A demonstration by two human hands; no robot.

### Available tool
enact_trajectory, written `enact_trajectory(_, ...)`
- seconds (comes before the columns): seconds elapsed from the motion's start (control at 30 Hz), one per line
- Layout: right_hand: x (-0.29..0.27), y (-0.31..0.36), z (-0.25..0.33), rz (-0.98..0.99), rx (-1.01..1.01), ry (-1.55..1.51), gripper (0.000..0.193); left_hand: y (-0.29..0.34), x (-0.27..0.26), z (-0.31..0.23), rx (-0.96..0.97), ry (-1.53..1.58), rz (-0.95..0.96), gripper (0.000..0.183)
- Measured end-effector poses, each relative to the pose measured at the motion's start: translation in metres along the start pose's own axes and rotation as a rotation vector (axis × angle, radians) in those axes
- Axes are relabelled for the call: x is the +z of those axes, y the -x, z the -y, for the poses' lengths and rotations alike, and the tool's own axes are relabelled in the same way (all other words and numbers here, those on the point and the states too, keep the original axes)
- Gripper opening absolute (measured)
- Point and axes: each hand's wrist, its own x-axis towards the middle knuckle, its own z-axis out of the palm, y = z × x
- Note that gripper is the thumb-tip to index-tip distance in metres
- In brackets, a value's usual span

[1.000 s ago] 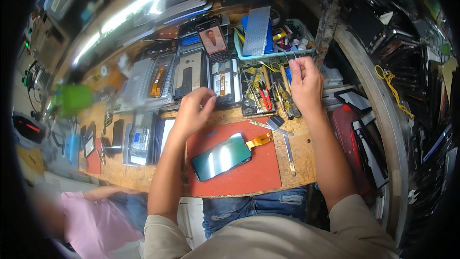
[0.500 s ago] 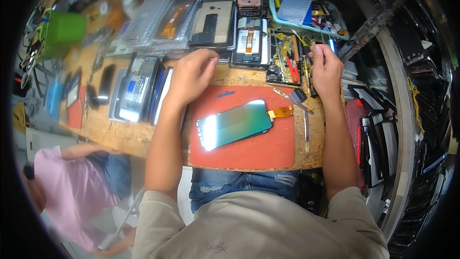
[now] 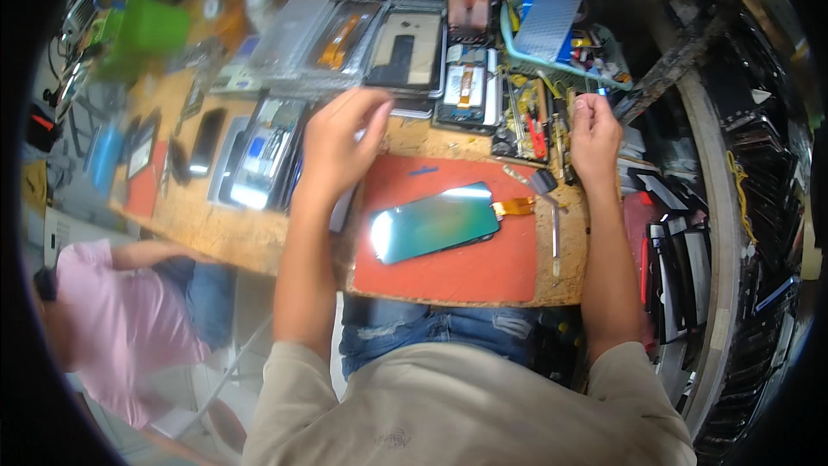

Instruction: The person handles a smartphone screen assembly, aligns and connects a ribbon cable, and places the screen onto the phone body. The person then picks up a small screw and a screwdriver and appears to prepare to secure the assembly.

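A phone screen panel (image 3: 438, 223) with a shiny green face lies at a slant on the red mat (image 3: 448, 280). Its orange flex cable (image 3: 516, 206) sticks out to the right. Above the mat's far left corner hovers my left hand (image 3: 345, 138), loosely bent, thumb apart from the fingers, with nothing seen in it. My right hand (image 3: 596, 138) is over the tools at the right, fingertips pinched together. Whatever they hold, if anything, is too small to make out. A small dark block (image 3: 543, 179) and a thin metal tool (image 3: 555, 237) lie right of the panel.
Opened phones (image 3: 267, 155) and bubble-wrapped parts (image 3: 289, 34) cover the left and back. A phone with its inside bare (image 3: 466, 86) lies behind the mat. Beside the tool tray (image 3: 522, 125) stands a pale green basket (image 3: 569, 76). At left sits a person in pink (image 3: 129, 319).
The whole view has shifted a little, so the table's things appear further right. My left hand is slightly nearer the opened phones. My right hand stays by the tools, its fingertips turned slightly.
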Motion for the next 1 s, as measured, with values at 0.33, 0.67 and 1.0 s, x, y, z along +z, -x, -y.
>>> enact_trajectory(0.33, -0.008, -0.003, 0.002, -0.104, -0.108, -0.003, 0.042, 0.114, -0.038, -0.058, -0.143, -0.099, 0.431, 0.083)
enact_trajectory(0.67, 0.007, -0.001, -0.008, -0.174, -0.073, -0.016, 0.029, 0.141, -0.029, -0.055, -0.133, -0.067, 0.323, 0.101)
enact_trajectory(1.0, -0.038, 0.076, 0.107, 0.318, -0.039, -0.28, 0.022, 0.156, -0.029, -0.05, -0.159, -0.051, 0.273, 0.107)
